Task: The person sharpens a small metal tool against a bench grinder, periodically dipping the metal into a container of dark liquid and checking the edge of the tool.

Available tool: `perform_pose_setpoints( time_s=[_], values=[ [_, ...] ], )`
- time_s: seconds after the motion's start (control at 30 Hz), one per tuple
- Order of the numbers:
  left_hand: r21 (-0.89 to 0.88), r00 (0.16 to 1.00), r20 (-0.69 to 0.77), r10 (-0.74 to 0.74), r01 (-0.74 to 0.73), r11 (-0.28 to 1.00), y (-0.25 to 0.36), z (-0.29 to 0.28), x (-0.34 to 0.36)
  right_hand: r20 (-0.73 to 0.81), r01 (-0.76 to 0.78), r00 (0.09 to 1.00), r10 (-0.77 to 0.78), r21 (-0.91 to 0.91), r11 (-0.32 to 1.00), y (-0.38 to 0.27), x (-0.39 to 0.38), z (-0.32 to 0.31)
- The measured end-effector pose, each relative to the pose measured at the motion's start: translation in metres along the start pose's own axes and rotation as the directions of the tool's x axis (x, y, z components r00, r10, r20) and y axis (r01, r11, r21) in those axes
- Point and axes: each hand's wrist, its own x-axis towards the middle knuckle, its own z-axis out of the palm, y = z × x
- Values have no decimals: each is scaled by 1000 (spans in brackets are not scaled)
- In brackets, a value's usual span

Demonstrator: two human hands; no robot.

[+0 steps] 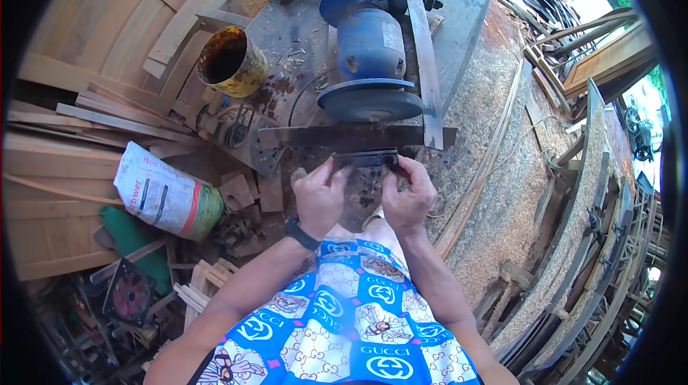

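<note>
Between my two hands is a short, narrow, dark flat metal blade, held level from end to end (pixel 364 158). My left hand (pixel 319 197) pinches its left end between thumb and fingers. Its right end is in the grip of my right hand (pixel 410 195). Just beyond the blade lies a dark flat bar (pixel 301 136), running crosswise in front of a blue bench grinder (pixel 370 44). The grinder's near grey wheel (pixel 373 104) stands past that bar, apart from the blade. Whether the wheel is spinning I cannot tell.
A long metal strip (pixel 426 62) runs along the grinder's right side on the grey bench top (pixel 459 19). Left of it stands a yellow-stained can (pixel 252 73). A white sack (pixel 161 191) and wood offcuts lie at left; sawdust (pixel 502 220) and planks at right.
</note>
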Motion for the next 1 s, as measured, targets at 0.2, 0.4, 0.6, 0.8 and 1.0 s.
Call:
perform_pose_setpoints(
  time_s=[0.2, 0.4, 0.6, 0.8, 1.0],
  values=[
    [301, 968, 41, 247, -247, 921, -1, 6, 37, -103, -13, 995, 8, -42, 999, 18, 6, 16],
    [39, 980, 59, 192, -194, 980, 3, 5, 57, -173, -165, 968, 181, 103, 981, 33, 11, 32],
    [-208, 1000, 6, -5, 6, 978, 8, 17, 58, -169, -274, 940, 295, 135, 952, 31, 15, 37],
    [-238, 1000, -10, 21, -23, 971, 12, 22, 63, -167, -330, 916, 364, 201, 923, 29, 24, 34],
    [-135, 998, -38, 58, -62, 989, 19, 22, 66, -168, -325, 931, 323, 13, 946, 12, 37, 25]
  ],
)
